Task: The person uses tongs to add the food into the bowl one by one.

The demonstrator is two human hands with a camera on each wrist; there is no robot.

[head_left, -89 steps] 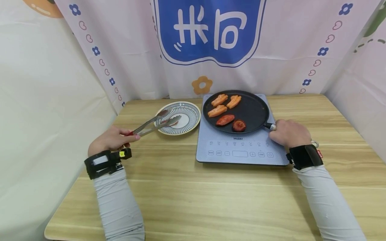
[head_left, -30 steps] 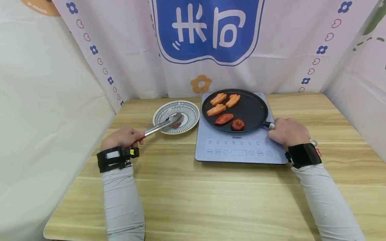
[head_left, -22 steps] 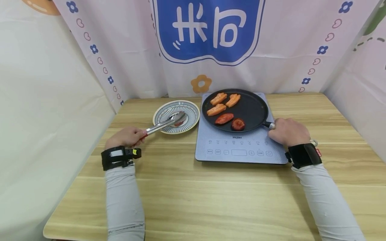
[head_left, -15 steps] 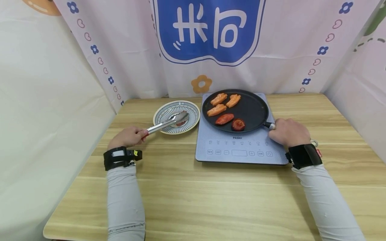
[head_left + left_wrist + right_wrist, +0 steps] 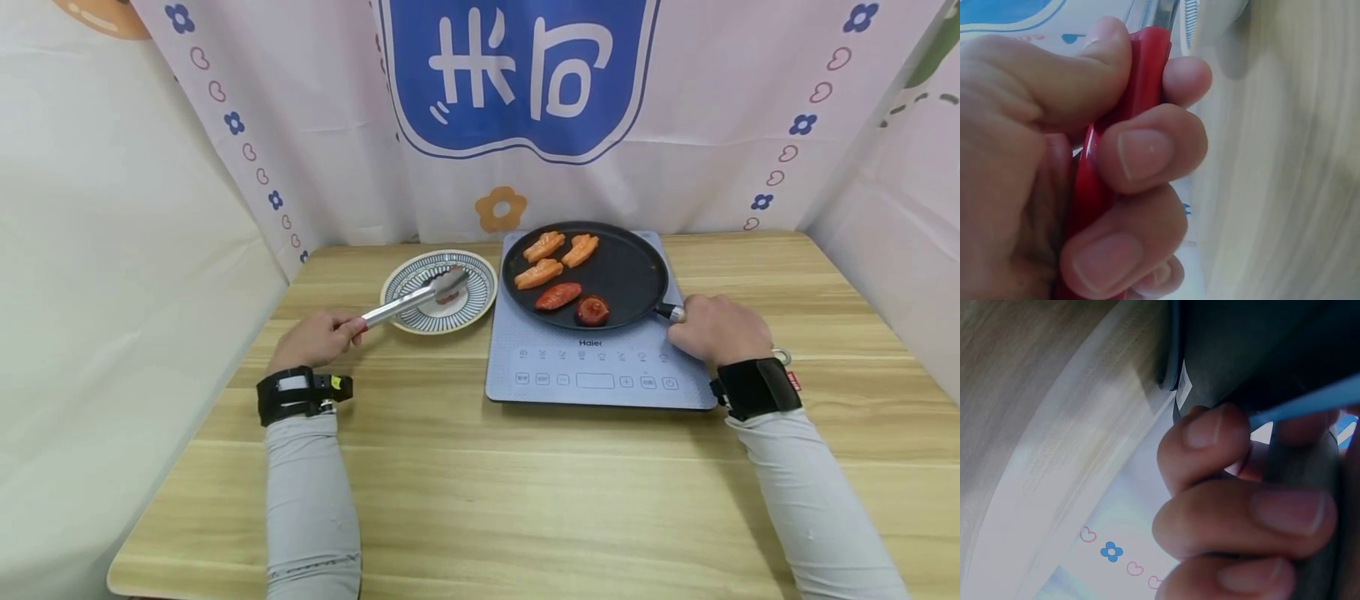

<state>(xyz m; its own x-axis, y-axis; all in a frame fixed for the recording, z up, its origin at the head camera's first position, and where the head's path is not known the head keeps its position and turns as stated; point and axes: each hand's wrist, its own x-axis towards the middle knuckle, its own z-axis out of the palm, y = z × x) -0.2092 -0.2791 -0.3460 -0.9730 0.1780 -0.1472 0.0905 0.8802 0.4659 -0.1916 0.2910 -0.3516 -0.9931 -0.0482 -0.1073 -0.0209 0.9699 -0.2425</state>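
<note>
My left hand (image 5: 315,340) grips a pair of metal tongs (image 5: 405,306) by the red handle (image 5: 1141,75), fingers curled round it in the left wrist view. The tong arms are pressed together, and their tips lie over a patterned plate (image 5: 397,320). A reddish piece of food (image 5: 447,297) shows at the tips; whether it is pinched is unclear. My right hand (image 5: 720,329) holds the handle (image 5: 667,312) of a black frying pan (image 5: 626,275). In the pan lie several orange pieces (image 5: 538,273), a red scored sausage (image 5: 558,296) and a round brown-red piece (image 5: 592,311).
Beneath the pan is a pale induction cooker (image 5: 600,392), its touch controls facing me. The wooden table (image 5: 480,500) runs up to a printed curtain (image 5: 337,150) at the back, with white cloth (image 5: 112,250) on the left side.
Since the earliest frame, my left hand has moved a little to the right, and the spread tongs have come together over the plate. The tips have since shifted slightly. My right hand stays put.
</note>
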